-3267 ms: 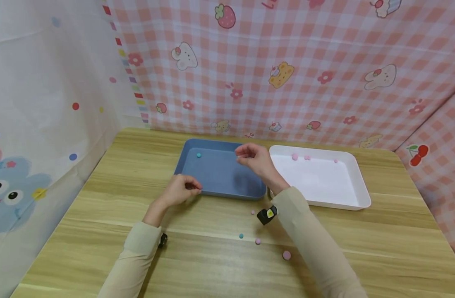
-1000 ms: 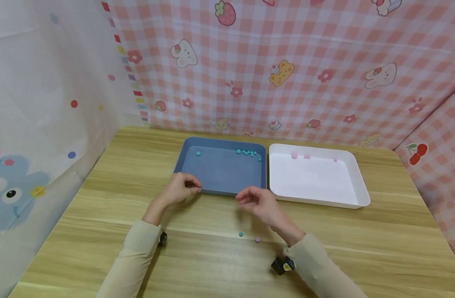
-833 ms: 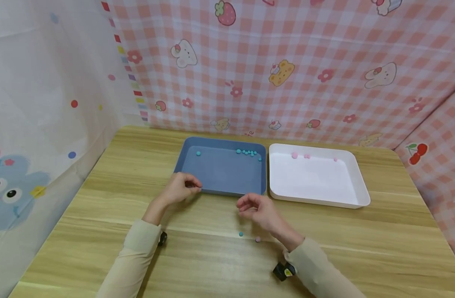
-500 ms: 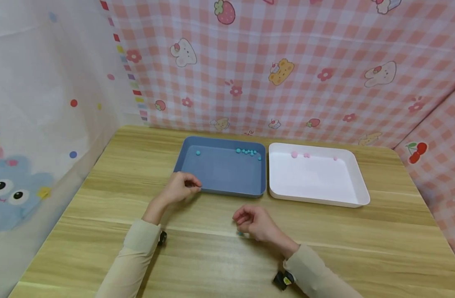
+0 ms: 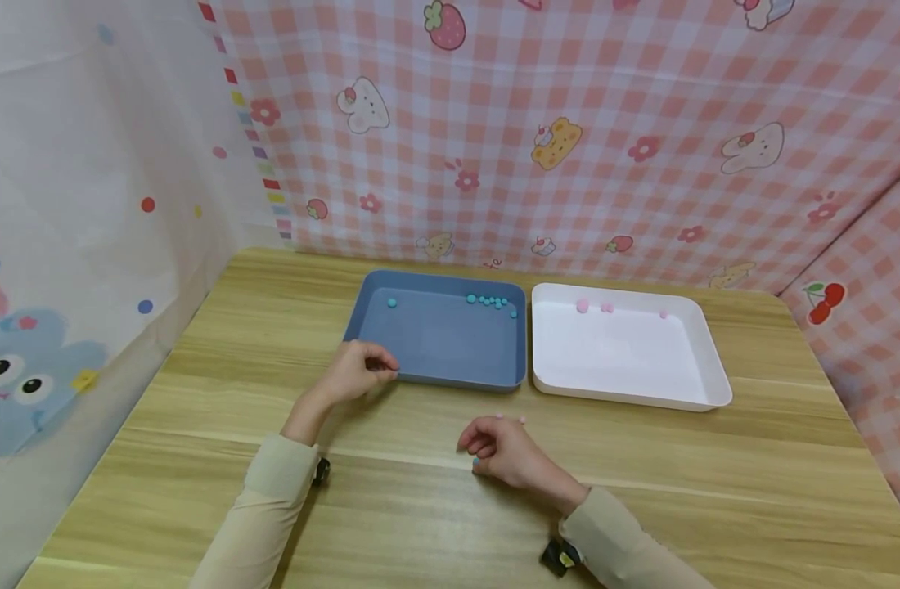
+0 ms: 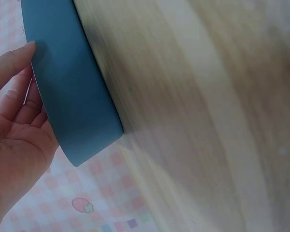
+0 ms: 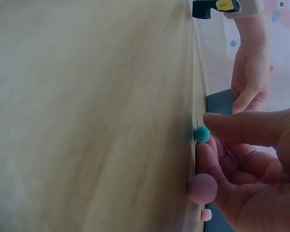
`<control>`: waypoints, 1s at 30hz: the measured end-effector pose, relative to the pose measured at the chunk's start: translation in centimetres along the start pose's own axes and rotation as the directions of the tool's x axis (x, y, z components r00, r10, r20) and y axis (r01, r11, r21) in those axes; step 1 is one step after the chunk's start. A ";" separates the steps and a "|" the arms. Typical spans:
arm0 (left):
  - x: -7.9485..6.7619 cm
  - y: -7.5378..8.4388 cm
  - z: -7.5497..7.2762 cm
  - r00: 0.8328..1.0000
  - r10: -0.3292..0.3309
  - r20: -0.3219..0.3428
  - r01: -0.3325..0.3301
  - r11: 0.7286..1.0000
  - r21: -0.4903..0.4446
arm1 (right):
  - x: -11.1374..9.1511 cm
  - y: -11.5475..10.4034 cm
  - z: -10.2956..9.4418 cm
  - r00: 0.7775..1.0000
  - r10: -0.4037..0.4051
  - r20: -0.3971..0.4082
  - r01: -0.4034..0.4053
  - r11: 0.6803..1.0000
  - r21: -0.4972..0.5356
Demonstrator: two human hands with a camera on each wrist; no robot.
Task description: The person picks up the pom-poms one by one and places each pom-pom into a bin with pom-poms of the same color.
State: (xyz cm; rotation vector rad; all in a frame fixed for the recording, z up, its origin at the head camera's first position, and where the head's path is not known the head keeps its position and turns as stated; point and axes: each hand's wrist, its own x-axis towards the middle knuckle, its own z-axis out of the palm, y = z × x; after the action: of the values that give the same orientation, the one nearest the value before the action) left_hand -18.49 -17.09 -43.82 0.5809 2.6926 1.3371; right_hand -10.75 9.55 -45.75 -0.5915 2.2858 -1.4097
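In the head view my left hand is at the near left edge of a blue tray. The left wrist view has its thumb against the outer wall and the fingers over the rim, pinching it. My right hand is low over the table in front of the trays, thumb and fingers curved and apart. A small teal pompom sits between its thumb tip and a fingertip. A larger pink pompom and a smaller pink one lie close by in the right wrist view.
A white tray with several pink pompoms stands right of the blue one. Several teal pompoms lie along the blue tray's back right. Checked cloth hangs behind the wooden table.
My right hand went from over the blue tray back toward me, down to the teal pompom on the table. Pink pompoms behind it came into view. My left hand stayed put.
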 end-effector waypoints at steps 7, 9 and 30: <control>-0.1 0.0 0.0 1.000 -0.002 -0.004 0.002 1.000 0.000 | -0.1 0.1 0.3 0.997 -0.081 0.005 0.081 0.992 -0.100; -0.1 0.0 0.0 1.000 -0.001 -0.003 0.001 1.000 0.002 | -0.1 0.2 0.4 0.996 -0.088 0.001 0.088 0.989 -0.117; -0.1 0.1 0.0 1.000 -0.018 0.010 0.018 1.000 0.000 | 0.1 0.2 0.1 0.989 -0.148 0.023 0.149 0.972 -0.183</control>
State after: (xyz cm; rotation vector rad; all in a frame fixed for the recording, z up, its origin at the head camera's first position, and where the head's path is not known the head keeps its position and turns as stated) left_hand -18.40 -17.12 -43.75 0.5608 2.6829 1.3263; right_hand -10.82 9.48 -45.95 -0.8398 2.4256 -1.2644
